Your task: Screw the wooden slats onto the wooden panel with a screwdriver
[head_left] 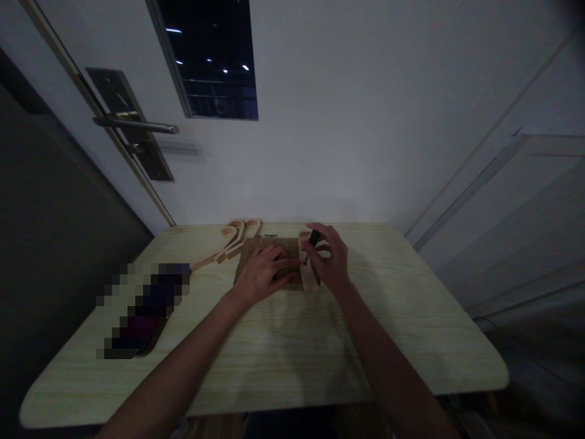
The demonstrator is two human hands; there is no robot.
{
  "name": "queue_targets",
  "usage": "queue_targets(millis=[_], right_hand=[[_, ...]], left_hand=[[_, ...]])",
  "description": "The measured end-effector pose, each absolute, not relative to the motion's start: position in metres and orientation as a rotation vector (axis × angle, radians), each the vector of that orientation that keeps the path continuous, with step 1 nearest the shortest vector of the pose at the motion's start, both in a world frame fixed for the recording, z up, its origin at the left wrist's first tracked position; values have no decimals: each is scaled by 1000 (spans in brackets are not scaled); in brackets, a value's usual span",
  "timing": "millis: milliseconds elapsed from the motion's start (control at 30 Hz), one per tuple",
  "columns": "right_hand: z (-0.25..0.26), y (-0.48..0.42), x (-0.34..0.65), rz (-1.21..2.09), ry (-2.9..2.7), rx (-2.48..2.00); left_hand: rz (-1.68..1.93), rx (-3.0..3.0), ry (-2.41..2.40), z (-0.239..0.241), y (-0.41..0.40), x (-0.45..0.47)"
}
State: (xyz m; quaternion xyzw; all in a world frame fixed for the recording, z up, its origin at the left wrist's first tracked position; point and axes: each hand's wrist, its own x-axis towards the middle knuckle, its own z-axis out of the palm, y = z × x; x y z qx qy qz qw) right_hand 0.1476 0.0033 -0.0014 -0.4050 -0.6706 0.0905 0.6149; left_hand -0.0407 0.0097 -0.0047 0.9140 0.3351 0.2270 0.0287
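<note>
The board [296, 282] lies beneath my left hand [265, 271], loosely spread; at the board's right end, my right hand [333, 259] pinches a slanted screwdriver [314, 237]

Your desk [283, 347]: pale yellow-green, streaked with wood grain
Your board [248, 247]: brown
Your tool handle [314, 237]: black
Your curved pieces [205, 261]: light tan
Door [329, 122]: greyish white
Door lever [150, 127]: silver-grey
Window [210, 42]: blue-black, dotted with white lights

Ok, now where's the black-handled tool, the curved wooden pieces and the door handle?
Black-handled tool [313, 238]: head view, on its handle.
Curved wooden pieces [236, 249]: head view, on one piece's slanting leg.
Door handle [137, 125]: head view, middle of its lever.
</note>
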Motion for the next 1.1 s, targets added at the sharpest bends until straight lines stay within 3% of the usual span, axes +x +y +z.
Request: queue_targets(millis=[233,500,1100], right_hand=[[1,0,149,309,-1584,-811],[-1,5,151,121,-1549,-905],[-4,7,151,154,-1530,-896]], left_hand=[[712,2806,1014,-5,10,-41],[716,2828,1026,-7,11,-41],[717,2826,1035,-8,10,-40]])
